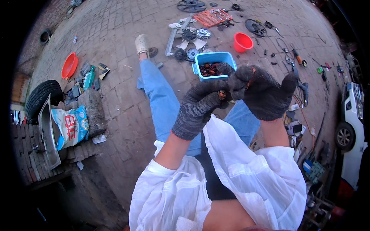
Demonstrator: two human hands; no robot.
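Observation:
Both my hands wear dark grey knitted gloves and are raised together over my lap. My left hand (pixel 198 109) is closed, its fingers pinching a small brown and copper-coloured piece (pixel 222 95). Touching it, my right hand (pixel 268 90) has its fingertips pressed together, with thin reddish strands (pixel 251 76) showing by its fingers. Whether these strands belong to the small piece I cannot tell. Just beyond the gloves, a light blue plastic tub (pixel 216 57) stands on the ground with reddish-brown pieces in it, partly hidden by my hands.
Around lie a red bucket (pixel 243 42), an orange tool case (pixel 212 17), metal parts (pixel 189 35) and a shallow orange basin (pixel 69 66). To the left are a tyre (pixel 43 99), a metal sink (pixel 49 134) and a printed sack (pixel 73 126). Cables and tools lie right, near a white car (pixel 352 134).

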